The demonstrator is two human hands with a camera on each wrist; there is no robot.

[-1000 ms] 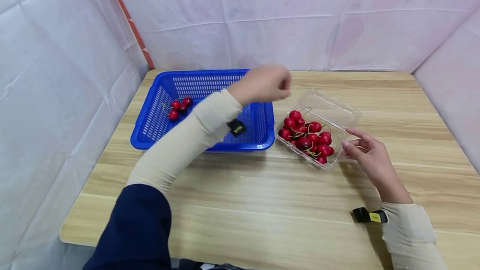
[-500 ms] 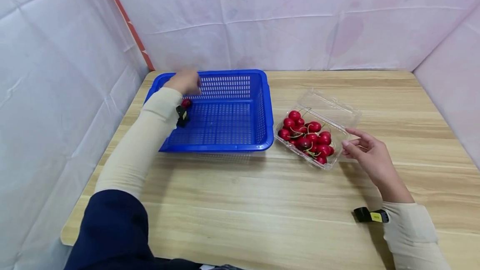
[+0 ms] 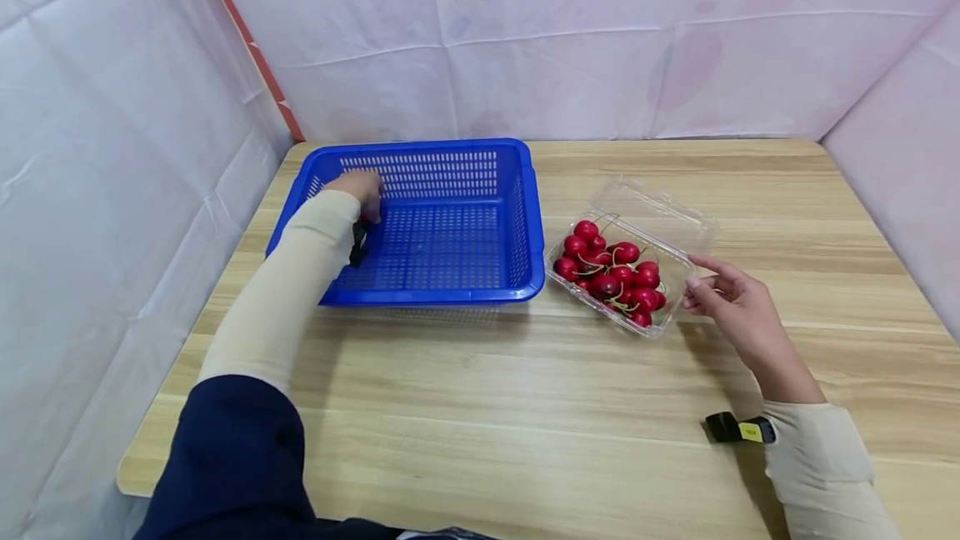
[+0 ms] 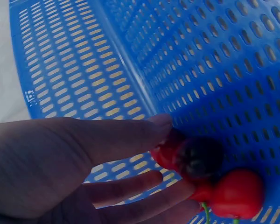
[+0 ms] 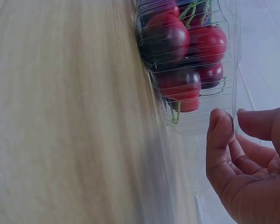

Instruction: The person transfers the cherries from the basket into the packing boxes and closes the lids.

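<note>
My left hand [image 3: 362,190] reaches into the left part of a blue plastic basket [image 3: 423,298]. In the left wrist view, its thumb [image 4: 130,135] and fingers [image 4: 149,203] are spread about several red cherries [image 4: 238,193], one very dark; the thumb tip touches one. A firm grip on any cherry does not show. On the right, my right hand [image 3: 738,311] pinches the edge of a clear plastic box [image 3: 678,277] between thumb and fingers. Stemmed red cherries [image 3: 621,275] fill much of that box, also seen through its wall in the right wrist view.
The box's clear lid [image 3: 652,211] lies folded back behind it. Both containers stand on a light wooden table [image 3: 480,407]. White patterned sheets [image 3: 480,40] hang behind and at the sides.
My left hand has swung left from beside the box, across the basket, then down into its left part, covering the cherries there. The right hand has stayed at the box's edge.
</note>
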